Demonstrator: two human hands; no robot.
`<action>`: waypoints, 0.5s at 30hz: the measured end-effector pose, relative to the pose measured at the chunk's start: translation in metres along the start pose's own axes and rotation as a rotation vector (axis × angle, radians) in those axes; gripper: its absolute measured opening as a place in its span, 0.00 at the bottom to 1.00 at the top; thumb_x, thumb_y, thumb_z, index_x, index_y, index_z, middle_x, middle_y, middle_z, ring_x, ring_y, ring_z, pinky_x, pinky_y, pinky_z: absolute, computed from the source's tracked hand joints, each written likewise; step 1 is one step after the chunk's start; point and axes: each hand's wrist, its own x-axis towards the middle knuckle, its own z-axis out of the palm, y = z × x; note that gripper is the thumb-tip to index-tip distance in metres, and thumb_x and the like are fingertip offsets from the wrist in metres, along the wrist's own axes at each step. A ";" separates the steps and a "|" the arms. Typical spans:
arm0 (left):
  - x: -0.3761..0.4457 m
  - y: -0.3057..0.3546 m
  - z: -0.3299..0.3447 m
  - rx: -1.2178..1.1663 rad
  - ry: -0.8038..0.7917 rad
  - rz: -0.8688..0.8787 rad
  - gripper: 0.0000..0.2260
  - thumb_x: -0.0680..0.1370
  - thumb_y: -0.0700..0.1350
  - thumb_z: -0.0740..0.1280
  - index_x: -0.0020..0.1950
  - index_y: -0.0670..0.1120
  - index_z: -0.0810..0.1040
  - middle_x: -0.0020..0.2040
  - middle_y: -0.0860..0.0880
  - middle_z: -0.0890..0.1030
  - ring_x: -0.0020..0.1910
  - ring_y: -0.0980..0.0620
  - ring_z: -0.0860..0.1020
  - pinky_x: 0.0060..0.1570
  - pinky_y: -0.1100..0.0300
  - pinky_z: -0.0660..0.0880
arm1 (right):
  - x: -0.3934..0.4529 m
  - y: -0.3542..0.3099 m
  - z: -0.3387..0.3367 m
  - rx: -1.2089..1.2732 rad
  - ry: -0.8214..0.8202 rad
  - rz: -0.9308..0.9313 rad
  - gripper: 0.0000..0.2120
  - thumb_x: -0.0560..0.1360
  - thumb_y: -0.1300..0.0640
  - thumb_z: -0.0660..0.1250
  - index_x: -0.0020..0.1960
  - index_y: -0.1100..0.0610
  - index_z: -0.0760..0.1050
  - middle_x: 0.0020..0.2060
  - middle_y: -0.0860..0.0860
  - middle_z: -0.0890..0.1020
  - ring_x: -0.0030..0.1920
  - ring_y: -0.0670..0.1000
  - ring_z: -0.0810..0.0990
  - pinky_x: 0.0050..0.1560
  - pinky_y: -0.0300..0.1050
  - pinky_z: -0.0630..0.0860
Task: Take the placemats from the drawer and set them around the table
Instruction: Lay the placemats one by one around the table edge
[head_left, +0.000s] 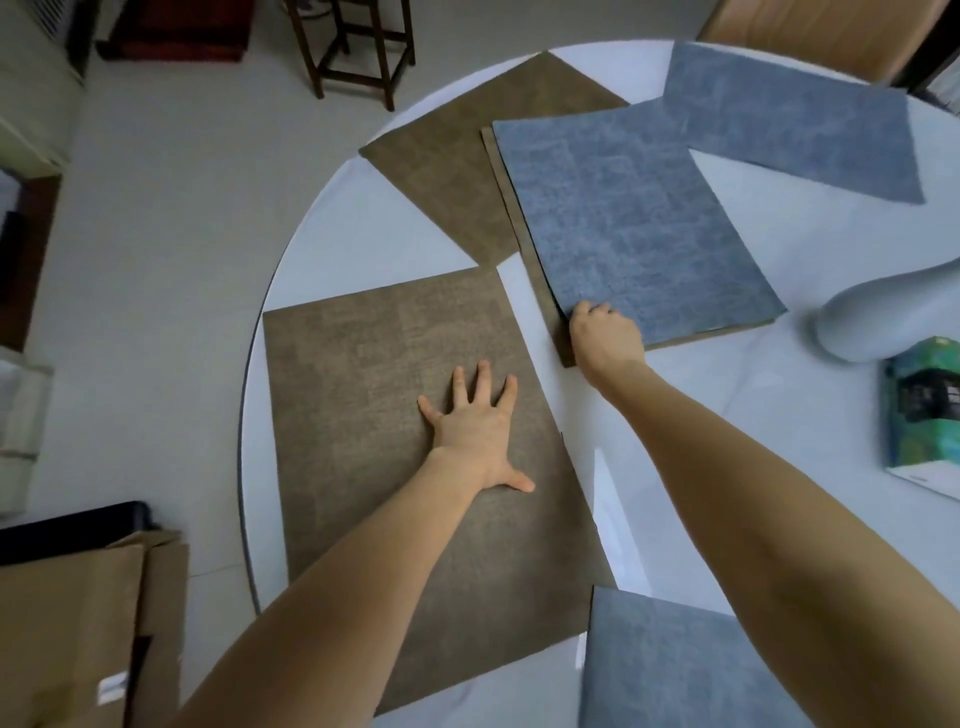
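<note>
A round white table (701, 405) held brown and blue placemats. The left hand (480, 431) pressed flat, fingers spread, on the near brown placemat (363, 415). The right hand (605, 332) pinched the corner of a blue-topped stack (639, 218). A green box's (922, 410) print was unreadable.

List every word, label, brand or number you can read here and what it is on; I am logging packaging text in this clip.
No text can be read in this picture.
Green box at the table's right edge: printed patches on its side, too blurred to read.
Brown cardboard at lower left: a small white label, too blurred to read.
Placemats, brown and blue: plain, no lettering.
</note>
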 end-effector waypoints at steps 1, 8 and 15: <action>0.000 0.000 0.000 -0.012 -0.004 0.000 0.58 0.65 0.64 0.74 0.79 0.52 0.36 0.78 0.45 0.33 0.76 0.38 0.35 0.67 0.26 0.47 | 0.000 0.002 -0.007 -0.004 0.007 -0.015 0.15 0.75 0.71 0.57 0.62 0.67 0.69 0.57 0.64 0.77 0.57 0.63 0.77 0.49 0.53 0.75; -0.013 -0.001 -0.026 -0.223 0.094 0.037 0.44 0.71 0.57 0.73 0.79 0.50 0.51 0.80 0.47 0.47 0.78 0.43 0.46 0.73 0.34 0.52 | -0.033 0.039 -0.073 0.196 0.241 -0.008 0.17 0.72 0.72 0.56 0.55 0.60 0.75 0.44 0.62 0.81 0.45 0.64 0.79 0.39 0.49 0.67; -0.060 0.028 -0.105 0.016 0.634 0.207 0.46 0.74 0.55 0.70 0.79 0.50 0.41 0.80 0.48 0.45 0.78 0.45 0.40 0.75 0.43 0.42 | -0.158 0.082 -0.110 0.461 0.509 -0.055 0.20 0.70 0.72 0.60 0.57 0.58 0.79 0.48 0.58 0.84 0.44 0.62 0.83 0.40 0.50 0.78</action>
